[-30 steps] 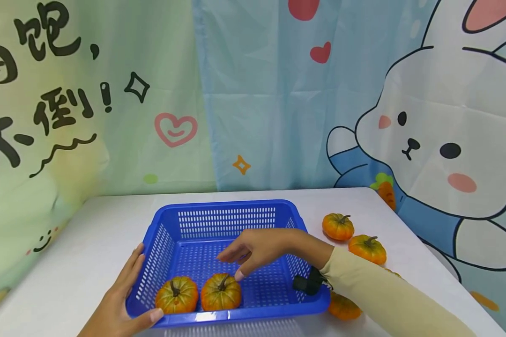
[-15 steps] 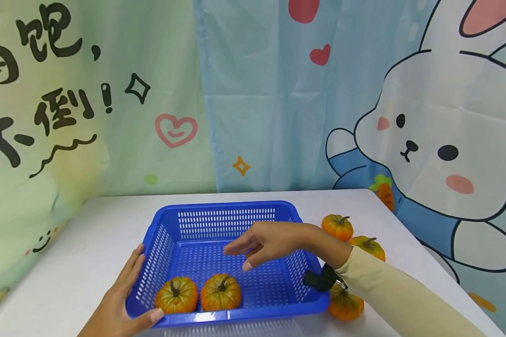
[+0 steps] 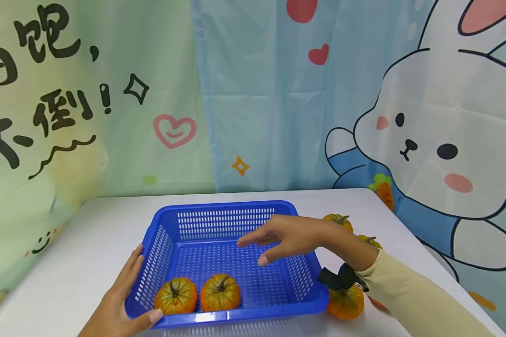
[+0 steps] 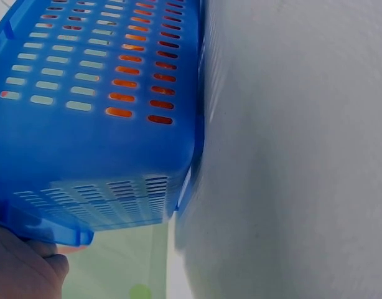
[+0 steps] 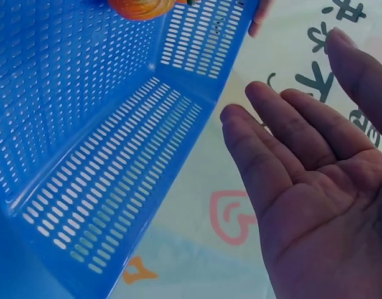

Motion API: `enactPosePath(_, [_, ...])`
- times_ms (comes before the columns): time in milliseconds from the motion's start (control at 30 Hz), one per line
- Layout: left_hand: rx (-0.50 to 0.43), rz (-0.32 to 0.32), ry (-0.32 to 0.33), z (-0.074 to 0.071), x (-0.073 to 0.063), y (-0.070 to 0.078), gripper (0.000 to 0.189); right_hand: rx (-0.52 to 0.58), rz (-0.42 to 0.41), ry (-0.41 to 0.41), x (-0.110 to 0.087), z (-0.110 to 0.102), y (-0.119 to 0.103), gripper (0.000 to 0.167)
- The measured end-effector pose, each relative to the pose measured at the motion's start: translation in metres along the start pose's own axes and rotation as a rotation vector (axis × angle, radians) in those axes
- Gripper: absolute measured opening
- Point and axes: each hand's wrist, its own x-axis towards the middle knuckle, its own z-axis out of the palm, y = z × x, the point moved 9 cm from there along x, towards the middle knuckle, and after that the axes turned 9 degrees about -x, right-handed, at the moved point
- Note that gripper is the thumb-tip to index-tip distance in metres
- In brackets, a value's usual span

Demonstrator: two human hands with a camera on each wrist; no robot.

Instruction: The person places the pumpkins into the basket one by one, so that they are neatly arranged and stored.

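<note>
In the head view, right of centre, the forearm [image 3: 346, 241] hides the lower parts of the far pumpkin [image 3: 339, 219] and the middle pumpkin [image 3: 370, 239]; below, a black strap [image 3: 340, 279] covers the near pumpkin's [image 3: 346, 304] top. The right wrist view's top edge cuts off an orange pumpkin [image 5: 141, 9]; its left edge crops the basket [image 5: 66, 68].

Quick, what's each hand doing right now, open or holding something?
Left hand: closed, holding the rectangular blue plastic basket at its near-left corner.
Right hand: open, holding nothing.
</note>
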Motion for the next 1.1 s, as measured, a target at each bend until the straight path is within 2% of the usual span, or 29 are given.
enactPosePath(100, [-0.002,0.006,0.004,0.001,0.0,0.003,0.102,-0.011,-0.001,0.032,-0.008,-0.003,0.001,0.052])
enactPosePath(333, [0.01,0.007,0.01,0.0,-0.001,0.006,0.103,0.074,0.007,0.107,-0.031,-0.009,0.005,0.053])
enactPosePath(500, [0.01,0.006,0.011,-0.001,-0.001,0.006,0.103,0.069,0.071,0.165,-0.051,-0.012,0.014,0.052])
enactPosePath(633, [0.02,0.004,0.017,-0.003,-0.001,0.006,0.103,0.109,0.133,0.224,-0.066,-0.012,0.024,0.049])
enactPosePath(800, [0.028,-0.018,0.018,-0.004,0.001,0.005,0.102,0.157,0.166,0.272,-0.08,-0.009,0.033,0.046])
enactPosePath(1100, [0.025,-0.007,0.016,-0.002,0.0,0.003,0.102,0.206,0.142,0.312,-0.103,0.003,0.039,0.045])
